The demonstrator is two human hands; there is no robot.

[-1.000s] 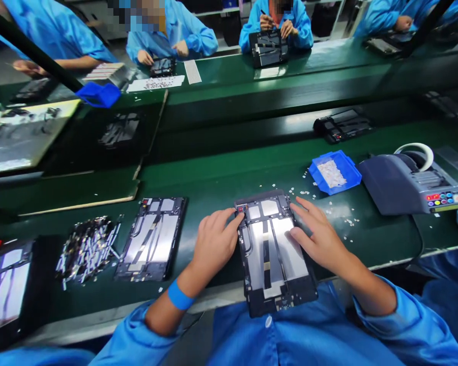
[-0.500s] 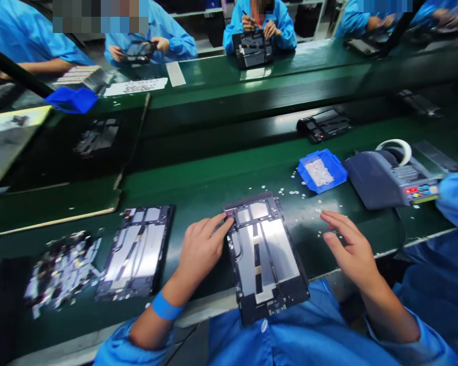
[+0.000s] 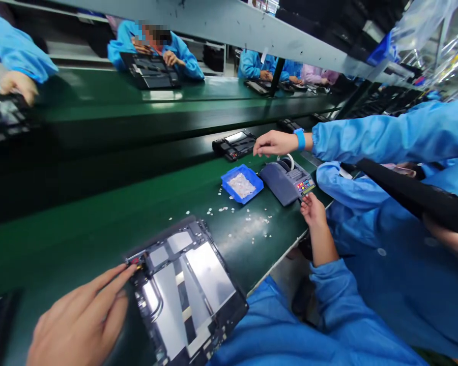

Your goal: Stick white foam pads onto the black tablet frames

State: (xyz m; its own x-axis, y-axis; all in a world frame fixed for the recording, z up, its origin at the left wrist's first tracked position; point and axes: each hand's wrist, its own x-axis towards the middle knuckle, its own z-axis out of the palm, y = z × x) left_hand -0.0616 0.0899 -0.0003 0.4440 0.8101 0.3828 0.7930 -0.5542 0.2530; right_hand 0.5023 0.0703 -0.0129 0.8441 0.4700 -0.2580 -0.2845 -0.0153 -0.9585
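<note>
From the head camera, the person's left hand (image 3: 80, 320) lies flat and loosely spread, holding nothing, its fingertips (image 3: 132, 268) pressing the near-left corner of the opened tablet (image 3: 187, 290), which lies just right of that hand and hangs partly over the bench edge. The right hand (image 3: 312, 209) is well off to the right, fingers pinched at the front of the tape dispenser (image 3: 286, 180); whether a strip is gripped, I cannot tell. To my eye, the steadying hand should press firmly so the tablet doesn't slide off while tape is pulled straight out. Counting: one tablet at hand, one dispenser, one blue bin (image 3: 242, 184) of small white bits just left of it, and a co-worker's hand (image 3: 275, 144) reaching above.
</note>
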